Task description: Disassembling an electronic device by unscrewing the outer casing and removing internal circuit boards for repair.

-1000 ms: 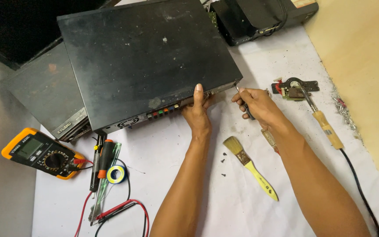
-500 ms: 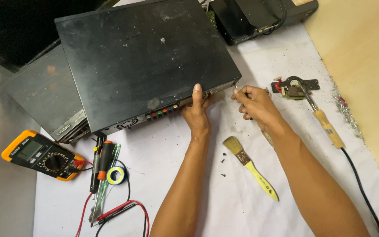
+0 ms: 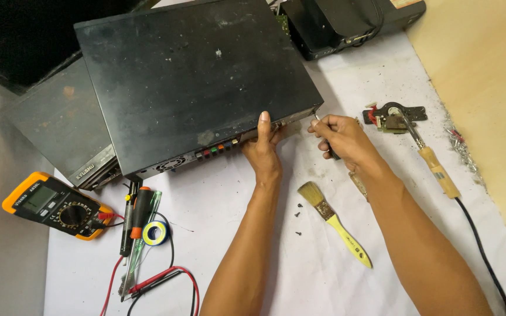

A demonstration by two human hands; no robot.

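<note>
A large black device case (image 3: 200,82) fills the upper middle of the frame, lying on the white-covered counter (image 3: 235,205). The left hand (image 3: 263,149) rests flat against its near edge — fingers stretched up onto the lid, grip open. The right hand (image 3: 341,137) is just right of the case's corner, grip closed on a screwdriver (image 3: 323,131) — tip at that corner. A yellow-handled brush (image 3: 335,222) lies below.
</note>
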